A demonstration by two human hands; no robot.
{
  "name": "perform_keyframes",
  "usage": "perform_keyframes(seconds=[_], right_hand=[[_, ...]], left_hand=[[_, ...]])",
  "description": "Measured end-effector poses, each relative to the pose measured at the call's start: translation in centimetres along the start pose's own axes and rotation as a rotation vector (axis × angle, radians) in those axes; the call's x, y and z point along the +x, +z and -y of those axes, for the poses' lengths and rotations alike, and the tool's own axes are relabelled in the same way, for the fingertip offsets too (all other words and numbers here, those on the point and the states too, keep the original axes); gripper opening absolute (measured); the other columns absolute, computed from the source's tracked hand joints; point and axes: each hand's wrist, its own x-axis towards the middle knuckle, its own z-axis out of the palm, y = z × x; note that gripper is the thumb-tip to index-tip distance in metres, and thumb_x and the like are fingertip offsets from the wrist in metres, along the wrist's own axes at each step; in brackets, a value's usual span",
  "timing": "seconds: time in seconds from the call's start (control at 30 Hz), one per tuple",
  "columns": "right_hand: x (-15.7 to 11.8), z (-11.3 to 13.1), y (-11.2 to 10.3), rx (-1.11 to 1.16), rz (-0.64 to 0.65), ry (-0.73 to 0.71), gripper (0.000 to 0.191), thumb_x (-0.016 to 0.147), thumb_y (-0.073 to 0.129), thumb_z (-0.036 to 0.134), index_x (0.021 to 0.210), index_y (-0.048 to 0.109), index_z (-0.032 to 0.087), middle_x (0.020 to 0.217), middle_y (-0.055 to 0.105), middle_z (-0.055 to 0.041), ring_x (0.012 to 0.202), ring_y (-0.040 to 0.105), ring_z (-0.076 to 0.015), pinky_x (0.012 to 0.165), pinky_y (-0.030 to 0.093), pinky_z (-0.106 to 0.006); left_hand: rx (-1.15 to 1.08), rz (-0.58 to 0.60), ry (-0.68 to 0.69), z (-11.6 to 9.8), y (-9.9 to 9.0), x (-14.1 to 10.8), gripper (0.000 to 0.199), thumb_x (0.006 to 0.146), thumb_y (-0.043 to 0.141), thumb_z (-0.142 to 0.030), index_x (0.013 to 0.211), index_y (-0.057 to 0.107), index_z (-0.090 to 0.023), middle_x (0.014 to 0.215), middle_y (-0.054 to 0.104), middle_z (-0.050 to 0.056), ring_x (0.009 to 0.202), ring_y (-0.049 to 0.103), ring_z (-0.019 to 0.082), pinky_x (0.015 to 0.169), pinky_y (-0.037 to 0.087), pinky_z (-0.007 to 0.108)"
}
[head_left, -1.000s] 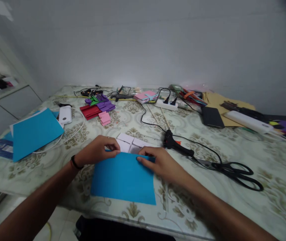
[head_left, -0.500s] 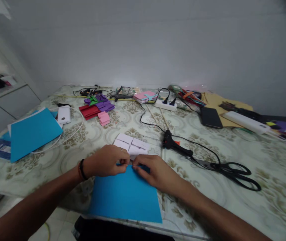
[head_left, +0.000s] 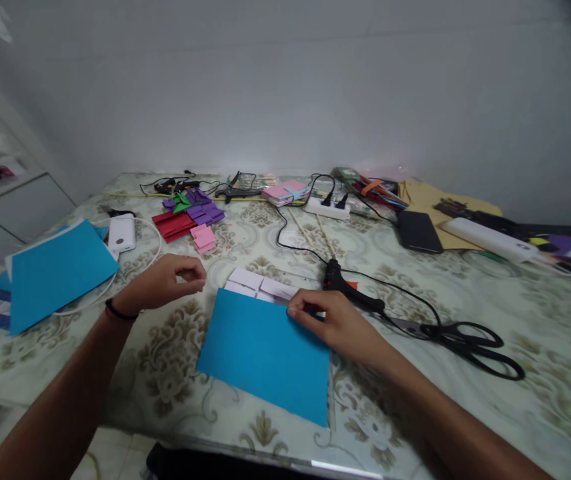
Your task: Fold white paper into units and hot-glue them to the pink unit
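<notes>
A sheet of blue paper (head_left: 268,353) lies slightly turned on the patterned table in front of me, its far edge over part of a white folded paper (head_left: 243,280) with raised flaps. My right hand (head_left: 333,320) pinches the blue sheet's far edge near its right corner, thumb and forefinger together. My left hand (head_left: 168,281) hovers to the left of both papers, touching neither. Its fingers are loosely curled with a small gap to the thumb, and nothing shows between them.
Beyond my right hand lie a black glue gun (head_left: 353,290) and black-handled scissors (head_left: 465,340). More blue sheets (head_left: 63,273) and a white power bank (head_left: 122,232) rest at the left. Folded red (head_left: 173,225), purple and pink paper pieces, a power strip (head_left: 328,208) and a black phone (head_left: 419,232) stand farther back.
My left hand has let go of the blue sheet and moved left. The sheet has turned a little and slid over the white paper, with my right hand shifted right along its edge.
</notes>
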Motion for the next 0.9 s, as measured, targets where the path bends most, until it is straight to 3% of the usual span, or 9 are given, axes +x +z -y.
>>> perform_keyframes(seconds=[0.2,0.33,0.47,0.67,0.9], right_hand=[[-0.1,0.8,1.5,-0.018,-0.002,-0.049,0.019,0.097,0.059,0.028,0.084,0.071,0.019,0.084,0.076,-0.0037,0.075,0.068,-0.0172,0.071,0.048,-0.027],[0.0,1.3,2.5,-0.025,-0.012,-0.098,0.017,0.097,0.059,0.026,0.086,0.071,0.019,0.086,0.077,-0.0043,0.078,0.069,-0.0176,0.074,0.050,-0.028],[-0.2,1.1,3.2,-0.058,-0.032,-0.137,0.014,0.096,0.058,0.024,0.092,0.071,0.019,0.090,0.076,-0.0060,0.084,0.069,-0.0193,0.078,0.050,-0.030],[-0.7,1.3,4.5,-0.282,-0.045,-0.261,0.012,0.096,0.057,0.022,0.094,0.068,0.019,0.090,0.073,-0.0077,0.085,0.067,-0.0220,0.076,0.049,-0.032],[-1.2,2.1,5.2,-0.338,-0.021,-0.304,0.013,0.096,0.056,0.019,0.090,0.067,0.018,0.084,0.072,-0.0049,0.076,0.068,-0.0209,0.070,0.048,-0.033]], left_hand=[[0.214,-0.156,0.196,-2.6,4.1,-0.2,0.015,0.096,0.065,-0.031,0.100,0.073,-0.018,0.102,0.076,0.007,0.100,0.068,0.023,0.089,0.050,0.033],[0.288,-0.031,0.231,-4.1,6.5,-0.4,0.014,0.096,0.066,-0.028,0.104,0.074,-0.019,0.102,0.076,0.006,0.101,0.068,0.025,0.087,0.049,0.036],[0.270,0.060,0.226,-4.3,7.2,-0.6,0.012,0.097,0.062,-0.021,0.098,0.074,-0.019,0.097,0.076,0.003,0.093,0.069,0.022,0.081,0.048,0.034],[0.360,0.076,0.272,-4.6,8.4,-1.0,0.010,0.096,0.061,-0.020,0.093,0.071,-0.021,0.090,0.075,0.001,0.087,0.068,0.021,0.075,0.043,0.034],[0.352,0.050,0.324,-5.1,9.3,-1.1,0.016,0.094,0.062,-0.016,0.078,0.064,-0.019,0.080,0.070,-0.001,0.076,0.065,0.019,0.067,0.037,0.035]])
